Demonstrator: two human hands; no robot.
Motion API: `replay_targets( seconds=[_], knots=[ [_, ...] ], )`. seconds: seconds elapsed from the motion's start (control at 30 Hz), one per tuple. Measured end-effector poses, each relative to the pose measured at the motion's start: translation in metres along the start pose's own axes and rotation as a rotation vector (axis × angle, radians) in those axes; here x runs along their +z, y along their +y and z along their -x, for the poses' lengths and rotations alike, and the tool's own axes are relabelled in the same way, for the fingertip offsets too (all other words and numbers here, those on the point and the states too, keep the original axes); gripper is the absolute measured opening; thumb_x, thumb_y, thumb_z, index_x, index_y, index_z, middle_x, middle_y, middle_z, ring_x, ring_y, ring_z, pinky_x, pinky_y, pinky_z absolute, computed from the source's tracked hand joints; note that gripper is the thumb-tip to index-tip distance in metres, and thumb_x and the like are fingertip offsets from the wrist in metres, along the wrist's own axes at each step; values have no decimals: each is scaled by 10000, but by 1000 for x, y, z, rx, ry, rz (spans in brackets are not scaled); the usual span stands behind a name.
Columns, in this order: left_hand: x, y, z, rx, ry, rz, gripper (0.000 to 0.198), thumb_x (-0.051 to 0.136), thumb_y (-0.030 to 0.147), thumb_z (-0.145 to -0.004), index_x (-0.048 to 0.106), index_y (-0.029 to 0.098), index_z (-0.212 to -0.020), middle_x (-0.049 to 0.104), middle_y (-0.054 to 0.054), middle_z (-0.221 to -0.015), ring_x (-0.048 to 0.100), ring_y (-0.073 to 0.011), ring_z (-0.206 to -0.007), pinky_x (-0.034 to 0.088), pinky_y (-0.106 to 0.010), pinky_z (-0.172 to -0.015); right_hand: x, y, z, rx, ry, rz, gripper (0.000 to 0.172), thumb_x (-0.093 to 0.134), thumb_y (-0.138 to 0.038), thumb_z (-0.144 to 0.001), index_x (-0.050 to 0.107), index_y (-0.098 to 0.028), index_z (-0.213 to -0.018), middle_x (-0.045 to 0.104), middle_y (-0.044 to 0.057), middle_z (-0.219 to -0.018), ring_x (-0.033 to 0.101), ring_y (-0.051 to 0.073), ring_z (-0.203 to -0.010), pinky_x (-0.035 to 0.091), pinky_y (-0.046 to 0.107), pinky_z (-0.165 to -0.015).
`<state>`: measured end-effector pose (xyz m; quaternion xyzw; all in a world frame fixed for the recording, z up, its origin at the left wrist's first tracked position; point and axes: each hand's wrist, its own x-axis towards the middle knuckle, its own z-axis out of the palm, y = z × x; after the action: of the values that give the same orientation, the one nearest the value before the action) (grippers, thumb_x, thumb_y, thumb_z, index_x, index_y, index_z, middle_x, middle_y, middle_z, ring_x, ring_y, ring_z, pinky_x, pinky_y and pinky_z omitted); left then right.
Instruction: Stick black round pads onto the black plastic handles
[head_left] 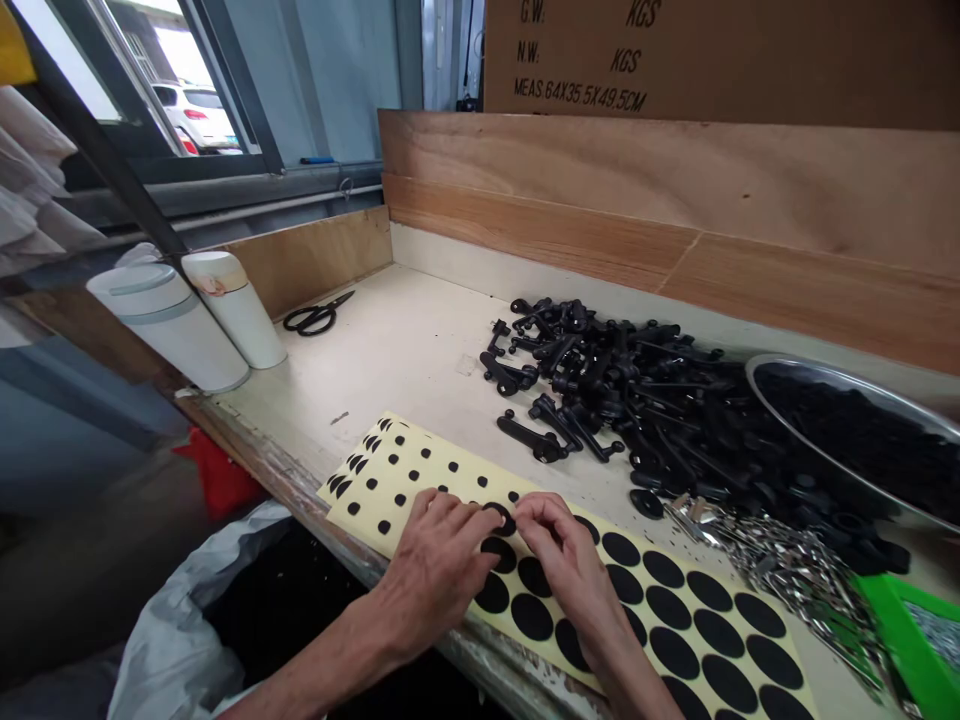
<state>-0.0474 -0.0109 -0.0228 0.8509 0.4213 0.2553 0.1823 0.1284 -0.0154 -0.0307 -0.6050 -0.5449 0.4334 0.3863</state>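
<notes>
A long yellow backing sheet (409, 493) lies along the table's front edge, with large black round pads (669, 607) on its right part and small black dots on its left. My left hand (448, 555) rests over the sheet, its fingers bent and its index fingertip on a black round pad (499, 518). At the right side of that same pad, my right hand (564, 550) has its thumb and index finger pinched together. Whatever is between those fingertips is too small to make out.
Black plastic crank-like parts (637, 390) are heaped behind the sheet, beside a metal bowl (757, 368). Small metal pieces (787, 560) and a green container (911, 640) lie right. Scissors (313, 318) and two white bottles (244, 315) stand back left. A white bag (176, 610) hangs below the edge.
</notes>
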Motion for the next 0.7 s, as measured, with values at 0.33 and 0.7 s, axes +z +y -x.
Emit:
replay_targets(
  seconds=[0.33,0.7],
  knots=[
    [-17,7,-19,-384,76,929,241,634,275,-838,597,228,-1071,596,-60,-1238,539,-224,-1114,391,-345,-951,-9,-16,6,95,-36,-450,142,561,-317,-830,569,-226,-721,558,-5,-936,466,188,-946,340,264,-805],
    [-18,2,-35,-411,-113,1032,96,682,257,-778,716,183,-827,603,-61,-1071,570,-203,-988,433,-293,-834,-14,-17,6,115,-86,-566,140,563,-315,-831,568,-230,-720,553,-4,-912,462,195,-922,337,276,-826]
  ],
)
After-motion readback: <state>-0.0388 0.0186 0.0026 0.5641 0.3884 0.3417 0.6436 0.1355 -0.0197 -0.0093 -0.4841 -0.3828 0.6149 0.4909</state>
